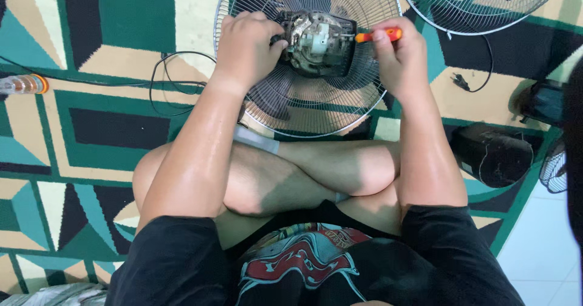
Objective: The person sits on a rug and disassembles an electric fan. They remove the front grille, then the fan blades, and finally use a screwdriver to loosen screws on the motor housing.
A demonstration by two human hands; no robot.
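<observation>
Patterned carpet (pixel 121 33) in green, black, cream and teal, spread over the floor; pale tile (pixel 546 251) showing at the lower right corner. On the carpet: wire fan guard (pixel 316 108) lying flat ahead of crossed legs, second guard (pixel 480 5) at the top right. Black cable (pixel 176 81) looped just left of the first guard, plug (pixel 460 81) to its right. Clear-handled tool (pixel 23 84) at the left edge. Dark rounded housing (pixel 495 154) on the right.

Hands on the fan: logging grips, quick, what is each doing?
Left hand: closed, gripping the exposed grey fan motor.
Right hand: closed on the orange-handled screwdriver.
</observation>
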